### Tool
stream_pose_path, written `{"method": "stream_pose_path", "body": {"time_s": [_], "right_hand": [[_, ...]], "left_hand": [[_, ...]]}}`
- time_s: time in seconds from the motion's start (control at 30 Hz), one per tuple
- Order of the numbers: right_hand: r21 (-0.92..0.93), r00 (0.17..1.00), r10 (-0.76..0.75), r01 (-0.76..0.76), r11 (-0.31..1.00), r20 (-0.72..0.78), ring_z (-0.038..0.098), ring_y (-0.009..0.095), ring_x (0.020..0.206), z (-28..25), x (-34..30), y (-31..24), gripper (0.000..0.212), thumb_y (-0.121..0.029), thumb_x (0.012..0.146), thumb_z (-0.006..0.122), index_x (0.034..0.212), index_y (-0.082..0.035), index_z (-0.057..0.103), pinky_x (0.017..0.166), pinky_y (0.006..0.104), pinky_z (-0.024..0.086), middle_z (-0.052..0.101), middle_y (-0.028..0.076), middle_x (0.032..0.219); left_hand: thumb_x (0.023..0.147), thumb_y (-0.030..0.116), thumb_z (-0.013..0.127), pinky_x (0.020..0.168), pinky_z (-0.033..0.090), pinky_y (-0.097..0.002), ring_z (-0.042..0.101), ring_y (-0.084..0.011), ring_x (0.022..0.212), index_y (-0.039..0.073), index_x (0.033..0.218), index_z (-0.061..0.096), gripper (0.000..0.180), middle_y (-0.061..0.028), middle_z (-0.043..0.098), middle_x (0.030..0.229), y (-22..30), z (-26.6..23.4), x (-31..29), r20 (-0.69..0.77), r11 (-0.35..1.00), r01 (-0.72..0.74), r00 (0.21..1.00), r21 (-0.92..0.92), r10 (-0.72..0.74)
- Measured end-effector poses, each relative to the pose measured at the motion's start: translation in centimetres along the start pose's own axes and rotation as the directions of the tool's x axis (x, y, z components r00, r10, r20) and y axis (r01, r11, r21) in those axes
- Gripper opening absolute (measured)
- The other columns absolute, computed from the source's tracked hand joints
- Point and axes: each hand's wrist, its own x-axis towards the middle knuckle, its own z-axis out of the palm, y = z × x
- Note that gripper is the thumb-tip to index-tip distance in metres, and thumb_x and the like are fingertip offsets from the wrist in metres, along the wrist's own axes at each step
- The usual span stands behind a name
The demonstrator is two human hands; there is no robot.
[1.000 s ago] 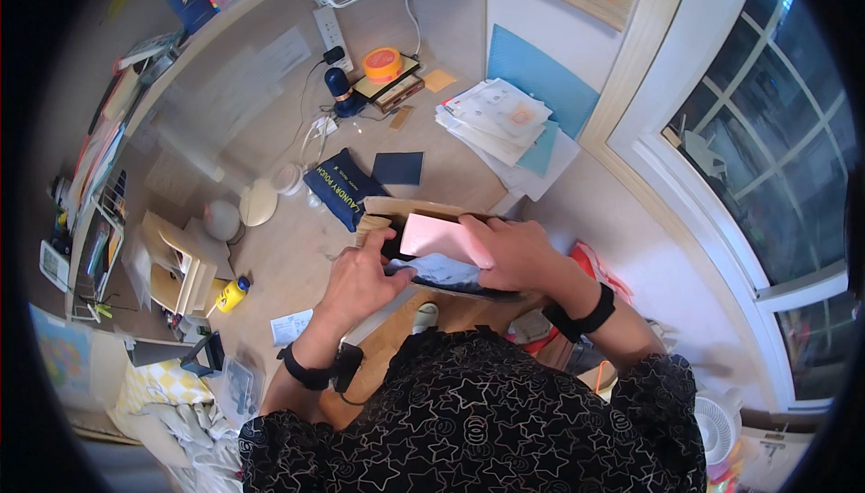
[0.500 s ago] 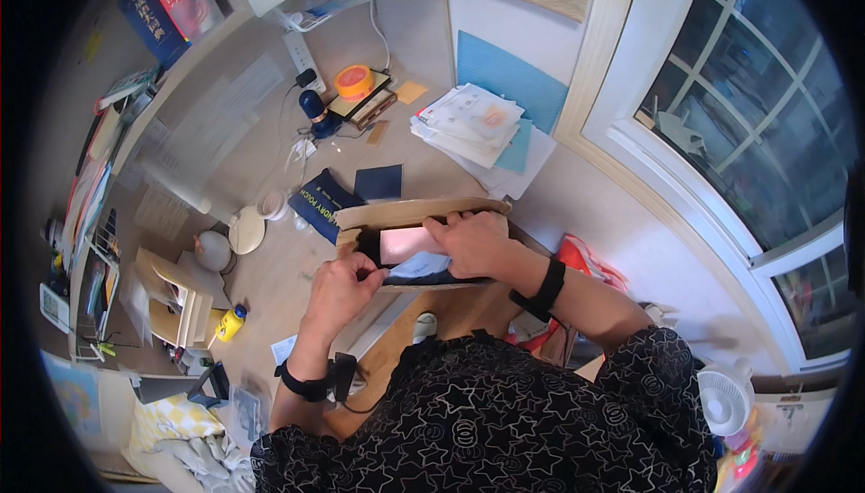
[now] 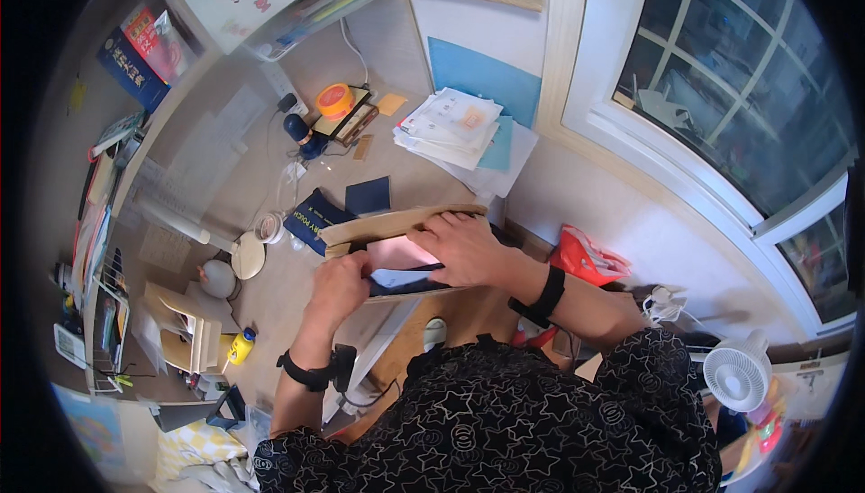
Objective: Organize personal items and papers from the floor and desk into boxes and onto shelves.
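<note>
An open cardboard box [image 3: 383,225] sits at the desk's near edge, in front of my body. Inside it show a flat pink item [image 3: 395,255] and a light-blue folded piece [image 3: 389,278] with dark material beneath. My left hand [image 3: 339,289] is closed at the box's left end, fingers curled over the rim by the pink item. My right hand [image 3: 461,248] reaches into the box from the right, its bent fingers over the pink item's right end close to the far wall. Its thumb is beside the light-blue piece. The right fingertips are partly hidden.
A dark blue pouch [image 3: 315,220] and a dark flat square [image 3: 368,196] lie beyond the box. Farther back are stacked papers [image 3: 450,123] and an orange round container [image 3: 334,102]. A yellow bottle [image 3: 241,346] stands left; a white fan [image 3: 737,374] is at right.
My left hand has shifted from a pinch by the light-blue piece to the box's left rim. The head view has turned, so the surroundings shift. My right hand still reaches into the box.
</note>
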Motion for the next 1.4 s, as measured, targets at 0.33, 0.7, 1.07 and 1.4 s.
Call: {"method": "stream_pose_path", "body": {"time_s": [0.33, 0.7, 1.07, 1.4], "right_hand": [[0.44, 0.771, 0.635, -0.584, 0.682, 0.038, 0.056, 0.04, 0.086, 2.2, -3.9, 2.6, 0.076, -0.024, 0.07, 0.06, 0.131, -0.002, 0.02, 0.075, 0.0448, 0.047, 0.054, 0.025, 0.098], [0.485, 0.565, 0.821, -0.743, 0.461, 0.085, 0.061, 0.038, 0.072, 2.5, -5.5, -1.0, 0.039, -0.012, 0.071, 0.052, 0.103, 0.009, 0.046, 0.06, 0.0429, 0.049, 0.06, 0.026, 0.074], [0.938, 0.005, 0.998, -0.341, 0.066, -0.069, 0.06, 0.025, 0.086, 8.6, -18.8, -12.5, 0.047, -0.003, 0.06, 0.05, 0.106, 0.002, 0.057, 0.069, 0.0346, 0.048, 0.063, 0.016, 0.088], [0.975, -0.373, 0.925, -0.166, -0.149, 0.078, 0.053, 0.015, 0.056, 10.8, -32.4, -27.4, 0.036, -0.004, 0.057, 0.057, 0.092, -0.004, 0.065, 0.049, 0.0294, 0.042, 0.058, 0.005, 0.064]], "left_hand": [[0.065, 0.01, 0.055, 0.063, 0.046, -0.0412, 0.06, -0.03, 0.074, 0.016, 0.072, 0.062, 0.011, -0.0084, 0.062, 0.074, -0.1, -0.2, -0.1, 0.219, 0.996, 0.03, 0.975, 0.089, -0.048], [0.064, 0.003, 0.054, 0.076, 0.044, -0.0386, 0.056, -0.0349, 0.084, -0.002, 0.096, 0.058, 0.033, -0.0219, 0.059, 0.093, -2.7, -1.3, 3.8, 0.38, 0.828, -0.558, 0.755, -0.055, 0.534], [0.073, 0.008, 0.058, 0.07, 0.043, -0.0389, 0.056, -0.0309, 0.077, 0.001, 0.087, 0.06, 0.015, -0.015, 0.059, 0.083, 3.3, 0.1, 4.3, 0.604, 0.498, -0.833, 0.274, -0.24, 0.749], [0.079, 0.02, 0.06, 0.075, 0.045, -0.0379, 0.057, -0.0335, 0.088, 0.0, 0.12, 0.047, 0.047, -0.0213, 0.058, 0.1, 10.4, 12.4, -3.1, 0.735, 0.369, -0.81, -0.108, -0.456, 0.67]]}}
